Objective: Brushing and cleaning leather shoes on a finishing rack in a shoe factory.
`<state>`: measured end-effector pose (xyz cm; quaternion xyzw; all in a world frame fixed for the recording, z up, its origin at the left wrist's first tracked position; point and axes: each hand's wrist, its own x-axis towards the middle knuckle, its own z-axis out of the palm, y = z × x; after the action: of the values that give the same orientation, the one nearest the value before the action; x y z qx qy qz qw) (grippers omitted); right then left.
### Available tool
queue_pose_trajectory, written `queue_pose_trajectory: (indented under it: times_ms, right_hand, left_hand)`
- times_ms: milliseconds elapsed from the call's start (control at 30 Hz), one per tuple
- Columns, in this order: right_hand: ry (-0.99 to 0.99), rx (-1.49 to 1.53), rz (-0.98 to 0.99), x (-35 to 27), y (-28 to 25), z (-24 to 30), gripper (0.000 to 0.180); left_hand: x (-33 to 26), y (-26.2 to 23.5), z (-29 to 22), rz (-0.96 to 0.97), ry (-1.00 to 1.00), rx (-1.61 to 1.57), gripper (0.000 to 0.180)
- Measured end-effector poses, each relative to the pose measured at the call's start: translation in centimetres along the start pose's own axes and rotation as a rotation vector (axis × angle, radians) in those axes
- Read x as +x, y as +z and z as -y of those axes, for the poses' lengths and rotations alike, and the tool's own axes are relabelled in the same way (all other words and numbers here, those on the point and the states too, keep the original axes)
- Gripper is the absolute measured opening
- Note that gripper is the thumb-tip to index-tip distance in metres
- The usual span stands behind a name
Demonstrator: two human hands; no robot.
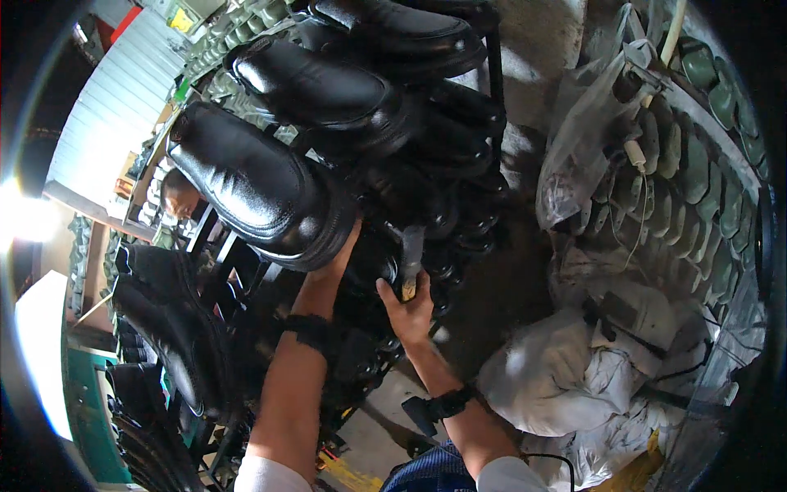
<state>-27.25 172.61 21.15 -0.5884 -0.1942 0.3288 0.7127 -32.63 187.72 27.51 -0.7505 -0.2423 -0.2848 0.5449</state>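
A large glossy black shoe [246, 176] juts out close to me, its toe pointing down to the right. Partly behind its sole is my left hand [332, 264]; most of the fingers are hidden, so their grip does not show. My right hand [407, 312] is closed around a small tool [410, 275] with a yellowish handle and a flat grey end pointing up. Beside that tool, in shadow, is a lower black shoe [373, 261]. I cannot make out whether the tool's end touches it.
More black shoes [324, 86] fill the dark metal rack [494, 74] ahead. Black boots [164, 320] stand at left. To the right are a clear plastic bag [578, 139], rows of green shoe-shaped pieces [697, 168] and a white cloth heap [557, 369]. Another person's head [178, 194] shows beyond the rack.
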Motion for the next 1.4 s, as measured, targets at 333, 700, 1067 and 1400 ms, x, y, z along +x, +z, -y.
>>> queue_pose_trajectory:
  times_ms: [333,700,1067,1400]
  right_hand:
    - [0.005,-0.033,-0.001,-0.3,-0.3,0.1,0.07]
    - [-0.005,-0.002,0.024,-0.5,0.8,-0.5,0.072]
    - [-0.055,-0.014,-0.005,-0.2,0.3,-0.9,0.069]
    - [-0.046,-0.065,-0.013,-0.4,0.2,-0.3,0.069]
  left_hand:
    - [-1.8,2.4,1.1,0.744,-0.618,-0.72,0.046]
    - [-9.1,8.9,3.7,0.878,-0.858,-1.082,0.048]
    - [-7.0,7.4,2.3,0.53,-0.343,-0.811,0.035]
    - [-6.0,3.6,1.5,0.496,-0.296,-0.687,0.022]
